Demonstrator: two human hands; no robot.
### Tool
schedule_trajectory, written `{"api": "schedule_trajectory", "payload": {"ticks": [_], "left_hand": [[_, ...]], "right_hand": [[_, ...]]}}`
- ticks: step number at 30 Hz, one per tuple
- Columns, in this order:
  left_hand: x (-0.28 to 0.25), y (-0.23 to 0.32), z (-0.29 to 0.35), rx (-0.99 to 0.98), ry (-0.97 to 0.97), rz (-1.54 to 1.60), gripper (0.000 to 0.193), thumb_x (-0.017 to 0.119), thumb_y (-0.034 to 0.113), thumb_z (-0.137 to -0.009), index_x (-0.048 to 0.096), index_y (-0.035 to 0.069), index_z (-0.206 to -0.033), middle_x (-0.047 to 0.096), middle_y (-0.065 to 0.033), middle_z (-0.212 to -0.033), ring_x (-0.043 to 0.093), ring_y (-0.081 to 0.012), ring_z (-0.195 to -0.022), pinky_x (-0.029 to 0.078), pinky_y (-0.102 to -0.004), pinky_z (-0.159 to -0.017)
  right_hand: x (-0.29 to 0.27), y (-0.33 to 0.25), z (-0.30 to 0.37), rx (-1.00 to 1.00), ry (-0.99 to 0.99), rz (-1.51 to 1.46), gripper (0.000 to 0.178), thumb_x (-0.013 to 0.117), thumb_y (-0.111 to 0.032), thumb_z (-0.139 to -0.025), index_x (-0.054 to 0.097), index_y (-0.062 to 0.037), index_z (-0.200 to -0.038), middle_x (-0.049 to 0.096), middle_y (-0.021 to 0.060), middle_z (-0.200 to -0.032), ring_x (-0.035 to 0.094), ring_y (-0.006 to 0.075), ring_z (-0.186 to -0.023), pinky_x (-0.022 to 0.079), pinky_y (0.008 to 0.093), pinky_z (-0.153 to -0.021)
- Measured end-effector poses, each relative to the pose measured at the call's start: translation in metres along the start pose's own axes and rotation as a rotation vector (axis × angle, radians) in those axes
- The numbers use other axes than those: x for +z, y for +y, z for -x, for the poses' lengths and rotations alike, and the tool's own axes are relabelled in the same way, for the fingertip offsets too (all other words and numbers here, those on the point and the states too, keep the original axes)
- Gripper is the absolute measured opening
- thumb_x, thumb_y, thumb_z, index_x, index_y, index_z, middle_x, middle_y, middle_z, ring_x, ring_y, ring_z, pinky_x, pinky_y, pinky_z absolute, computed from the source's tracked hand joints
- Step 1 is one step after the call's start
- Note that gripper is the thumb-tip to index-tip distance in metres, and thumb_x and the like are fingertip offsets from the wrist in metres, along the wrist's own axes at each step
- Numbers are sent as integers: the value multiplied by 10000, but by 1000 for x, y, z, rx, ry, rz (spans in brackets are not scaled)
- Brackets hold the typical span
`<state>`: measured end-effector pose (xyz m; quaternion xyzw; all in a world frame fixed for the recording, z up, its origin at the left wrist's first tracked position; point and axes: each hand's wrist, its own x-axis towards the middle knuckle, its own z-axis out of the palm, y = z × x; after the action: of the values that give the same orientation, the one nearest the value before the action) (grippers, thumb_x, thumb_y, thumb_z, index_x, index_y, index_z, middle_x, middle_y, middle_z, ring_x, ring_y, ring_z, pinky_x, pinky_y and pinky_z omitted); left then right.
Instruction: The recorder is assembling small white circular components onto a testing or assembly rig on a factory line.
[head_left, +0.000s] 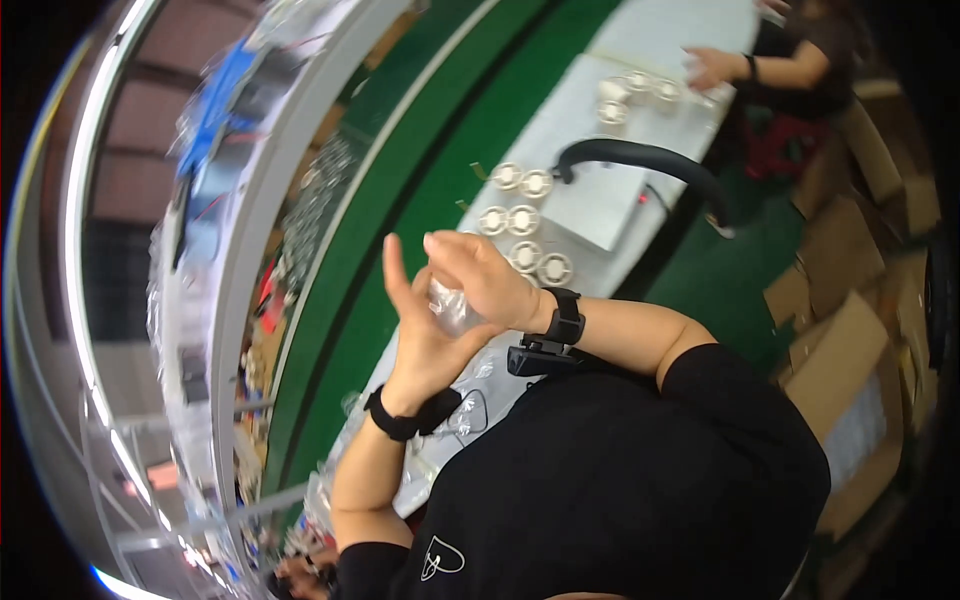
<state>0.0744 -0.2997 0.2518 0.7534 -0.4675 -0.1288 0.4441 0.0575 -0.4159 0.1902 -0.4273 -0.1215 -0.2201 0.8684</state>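
In front of my chest my two hands come together around a small clear, shiny plastic piece (452,308); its exact kind is hard to make out. Cupped under it is my left hand (425,335), the index finger pointing up and the thumb stretched along the near side. From the right, my right hand (495,280) closes over the same piece with bent fingers, which hide part of it. Just beyond my hands, several round white parts with ring-shaped openings (525,257) stand on the white table (590,255).
A black curved tube (650,155) arches over a white box (597,207) with a red light. At the table's far end a co-worker's hand (712,68) is near more round parts (612,110). Clear bags (470,400) lie near me; cardboard boxes (845,350) stand at right, a green conveyor (400,190) at left.
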Motion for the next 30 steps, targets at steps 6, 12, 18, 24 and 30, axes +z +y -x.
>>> {"api": "schedule_trajectory", "payload": {"ticks": [6, 12, 18, 24, 30], "left_hand": [[38, 1, -11, -173, -218, 377, 514, 628, 52, -831, 399, 30, -1291, 538, -77, -1125, 529, -154, -1034, 449, -278, -858], [106, 1, -40, -226, -137, 788, 222, 414, 84, -895, 566, 9, -1039, 605, -66, -988, 591, -152, -879, 487, -295, -765], [217, 33, -46, -326, -370, 1029, 319, 371, 208, -914, 550, -10, -1063, 615, -118, -999, 606, -212, -899, 501, -330, -777], [323, 105, -68, -42, -654, 826, 268, 370, 183, -914, 542, 3, -1012, 599, -106, -970, 578, -206, -827, 469, -313, -741], [416, 140, -24, 486, -879, 473, 187, 458, 122, -892, 537, 11, -1019, 592, -121, -986, 566, -212, -811, 453, -295, -740]], "right_hand": [[-29, -34, 61, -316, 216, -158, 202, 443, -81, -875, 445, -86, -1077, 480, 24, -900, 469, 88, -893, 388, 223, -769], [-35, -58, 129, -418, 707, 536, 285, 437, 38, -818, 415, -29, -1094, 473, 54, -1022, 485, 134, -983, 409, 271, -873], [-49, -98, 203, -507, 1158, 920, 313, 523, 11, -796, 447, -36, -1096, 553, 69, -960, 543, 143, -897, 433, 300, -847], [-89, -150, 277, -499, 1192, 668, 256, 610, -143, -859, 529, -45, -1081, 583, 60, -994, 557, 149, -929, 460, 315, -819], [-93, -218, 362, -717, 1282, 185, 253, 574, -164, -900, 554, -39, -1119, 613, 47, -984, 577, 146, -924, 486, 302, -769]]}}
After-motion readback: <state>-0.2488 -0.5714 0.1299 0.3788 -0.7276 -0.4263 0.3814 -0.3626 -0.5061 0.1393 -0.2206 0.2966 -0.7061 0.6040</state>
